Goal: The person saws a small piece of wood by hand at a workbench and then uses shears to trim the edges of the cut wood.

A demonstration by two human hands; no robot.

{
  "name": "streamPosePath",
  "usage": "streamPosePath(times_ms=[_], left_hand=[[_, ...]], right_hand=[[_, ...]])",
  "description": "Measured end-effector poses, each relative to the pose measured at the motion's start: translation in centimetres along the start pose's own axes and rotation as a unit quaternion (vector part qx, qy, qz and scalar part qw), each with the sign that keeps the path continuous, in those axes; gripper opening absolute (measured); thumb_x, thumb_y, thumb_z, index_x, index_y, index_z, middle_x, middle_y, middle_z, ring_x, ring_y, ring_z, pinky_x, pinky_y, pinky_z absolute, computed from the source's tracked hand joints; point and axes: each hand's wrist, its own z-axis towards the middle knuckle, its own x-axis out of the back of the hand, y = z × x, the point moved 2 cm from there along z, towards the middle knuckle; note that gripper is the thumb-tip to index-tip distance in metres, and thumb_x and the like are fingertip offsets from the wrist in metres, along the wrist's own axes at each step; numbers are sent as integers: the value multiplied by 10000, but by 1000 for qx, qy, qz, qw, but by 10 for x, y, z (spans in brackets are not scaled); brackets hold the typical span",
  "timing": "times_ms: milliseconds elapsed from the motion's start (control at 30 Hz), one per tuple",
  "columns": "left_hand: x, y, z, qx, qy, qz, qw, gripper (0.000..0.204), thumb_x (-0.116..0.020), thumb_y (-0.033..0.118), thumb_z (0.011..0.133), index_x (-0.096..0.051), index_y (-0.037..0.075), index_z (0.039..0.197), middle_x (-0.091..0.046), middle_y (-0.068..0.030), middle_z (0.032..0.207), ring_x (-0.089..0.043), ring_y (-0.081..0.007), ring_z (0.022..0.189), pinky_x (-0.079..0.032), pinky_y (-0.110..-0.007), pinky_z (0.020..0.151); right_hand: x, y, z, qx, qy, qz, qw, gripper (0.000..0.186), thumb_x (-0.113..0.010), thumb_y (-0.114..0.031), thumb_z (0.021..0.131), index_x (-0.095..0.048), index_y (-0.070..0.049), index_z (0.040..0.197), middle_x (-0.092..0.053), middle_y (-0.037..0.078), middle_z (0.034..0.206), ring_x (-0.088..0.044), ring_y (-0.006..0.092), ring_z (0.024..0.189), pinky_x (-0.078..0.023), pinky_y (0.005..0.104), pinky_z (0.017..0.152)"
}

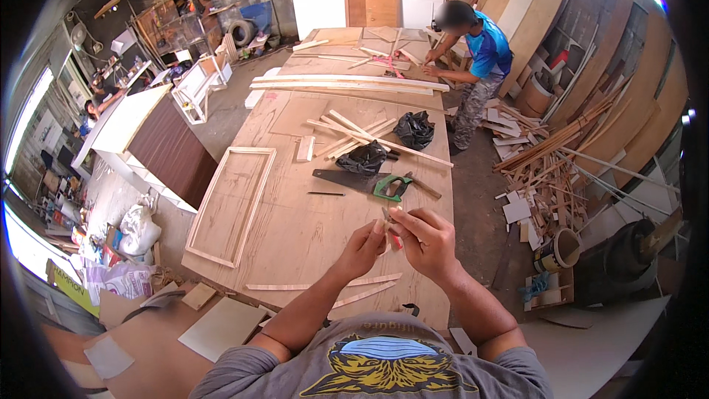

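Observation:
My left hand [362, 249] and my right hand [427, 245] meet over the near part of a plywood-topped table [295, 240]. Both have fingers closed in a pinch, around something small that they largely hide. A short greyish tip [387, 215] pokes up between the fingertips. Just under them shows a small red item [396, 241]; whether it is held or lying on the table I cannot tell. Beyond my hands lies a handsaw [347, 179] with a green handle, next to a wooden-handled tool [424, 186]. A thin dark stick [326, 193] rests left of them.
Left on the table is a rectangular wooden frame [269, 177]. Black plastic bags [414, 130] and crossed wood strips [347, 127] lie farther off, before long boards [347, 84]. Curved thin strips [369, 294] lie near me. A co-worker [487, 48] leans over the far right edge.

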Motion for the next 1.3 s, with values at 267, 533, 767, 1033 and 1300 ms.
streamPosePath(times_ms=[267,533,767,1033,1300], left_hand=[[-1,6,-5,44,15,-25,999,574,-332,512,1110,-628,42,964,-410,53,607,-353,-42,531,-282,-236,490],[0,6,0,73,17,-1,997,595,-346,547,1097,-623,42,947,-420,48,608,-357,-42,534,-288,-241,497],[0,2,-4,58,-11,21,998,592,-341,522,1106,-616,25,938,-423,30,624,-387,-63,581,-325,-249,554],[-10,8,0,-47,3,219,975,511,-376,439,1113,-634,16,986,-578,-105,687,-602,-213,660,-469,-373,638],[-14,9,1,-91,-15,320,943,337,-479,304,1092,-643,10,1069,-663,-168,804,-676,-316,741,-509,-413,675]], right_hand=[[-16,-5,-3,36,31,-10,999,275,-705,16,903,-744,-31,1172,-723,141,932,-715,234,719,-557,317,624],[-18,12,-2,-93,82,52,991,260,-683,27,931,-733,-16,1182,-697,124,881,-675,166,706,-531,272,612],[-6,5,-10,-81,96,-4,992,260,-696,47,906,-741,-12,1155,-698,122,879,-682,173,746,-525,273,639],[12,7,-9,-77,63,-80,992,179,-743,-9,859,-757,-12,1037,-733,140,869,-720,281,735,-547,339,637],[21,0,-23,-59,71,-64,994,191,-737,-5,853,-764,-22,1041,-728,129,858,-705,286,724,-544,347,646]])
